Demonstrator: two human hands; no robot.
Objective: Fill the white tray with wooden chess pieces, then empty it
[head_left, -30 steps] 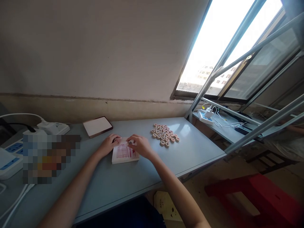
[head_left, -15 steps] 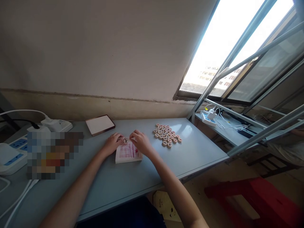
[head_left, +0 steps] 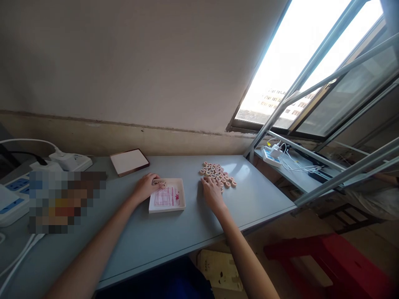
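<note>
A shallow white square box [head_left: 167, 210] with a red drawing on its inner bottom lies on the grey table. My left hand [head_left: 146, 187] is closed around its far left corner, fingers over the rim by a few Chinese chess pieces [head_left: 161, 183] inside. My right hand [head_left: 213, 193] is at the near left edge of a cluster of round wooden Chinese chess pieces [head_left: 222, 172], with red and dark characters on top. Its fingers are bent down over a piece at the front, which the hand mostly hides.
A brown-edged lid with a pale inside [head_left: 130, 162] lies behind the box near the wall. Power strips [head_left: 75, 161] with plugs and cables sit at the left, beside a blurred-out patch. Metal bed-frame bars [head_left: 280, 104] rise at the right; a red stool [head_left: 330, 257] stands below.
My right hand has left the box and moved right to the cluster of pieces. The left hand stays at the box corner, with the piece at the far wall now inside by its fingers.
</note>
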